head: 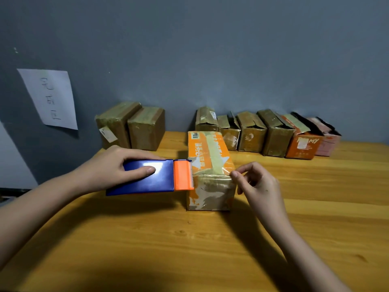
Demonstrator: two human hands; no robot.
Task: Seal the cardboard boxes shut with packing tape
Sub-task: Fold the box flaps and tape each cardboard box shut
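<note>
Your left hand [117, 165] gripped the tape dispenser [147, 178] at the orange box [210, 165]; right hand [255, 182] pinched the tape end. Advice: keep tension, cut cleanly.

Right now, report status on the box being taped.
Left hand grips blue-and-orange tape dispenser at orange box left edge. Right hand pinches tape at the box's right corner. Nothing in the way.

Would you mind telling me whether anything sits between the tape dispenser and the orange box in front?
Nothing visible does: the tape dispenser, held by the left hand, already has its orange cutter end against the orange box. The right hand pinches at the box's opposite edge.
</note>
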